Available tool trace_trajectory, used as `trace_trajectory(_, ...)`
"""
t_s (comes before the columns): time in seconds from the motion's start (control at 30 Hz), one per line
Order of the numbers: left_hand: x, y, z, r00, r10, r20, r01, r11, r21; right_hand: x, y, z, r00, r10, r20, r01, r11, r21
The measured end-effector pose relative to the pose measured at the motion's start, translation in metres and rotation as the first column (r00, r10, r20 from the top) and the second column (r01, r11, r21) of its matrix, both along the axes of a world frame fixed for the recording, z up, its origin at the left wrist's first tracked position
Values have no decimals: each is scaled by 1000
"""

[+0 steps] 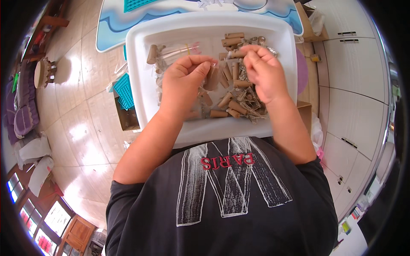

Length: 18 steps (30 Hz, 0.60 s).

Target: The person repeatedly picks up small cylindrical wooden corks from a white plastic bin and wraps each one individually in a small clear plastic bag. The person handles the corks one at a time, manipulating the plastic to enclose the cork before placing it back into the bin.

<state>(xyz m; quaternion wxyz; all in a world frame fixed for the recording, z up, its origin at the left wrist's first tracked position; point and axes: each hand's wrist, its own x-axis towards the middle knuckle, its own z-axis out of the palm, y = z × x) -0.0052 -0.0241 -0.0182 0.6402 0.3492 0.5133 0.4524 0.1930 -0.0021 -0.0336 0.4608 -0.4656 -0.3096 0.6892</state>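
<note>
A white plastic tray [141, 47] lies in front of me, holding several small brown cork-like cylinders [232, 41] and a tangle of metal rings and cords [252, 104]. My left hand [183, 83] hovers over the tray's middle, fingers pinched on a small clear plastic bag [179, 51]. My right hand [262, 72] is to its right, fingertips closed on a brown cylinder [237, 54] with a metal piece attached. The two hands nearly meet above the pile.
Beyond the tray lies a blue and white mat [115, 21] on a tabletop. A teal textured pad [124, 89] and a cardboard box [126, 117] sit at the left. White cabinets [354, 72] stand at the right, tiled floor [81, 115] at the left.
</note>
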Motion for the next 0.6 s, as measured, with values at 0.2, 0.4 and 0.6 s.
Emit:
trace_trajectory(0.2,0,0,0,997,-4,74,4,1000,2,-27,-12,1,957,106,271,-145,981,128)
trace_trajectory(0.4,-4,0,-2,997,-53,58,52,999,16,-30,-12,1,960,96,263,-128,986,109)
trace_trajectory(0.6,8,1,15,982,86,170,-62,988,-143,-26,-14,3,985,114,132,-127,988,89)
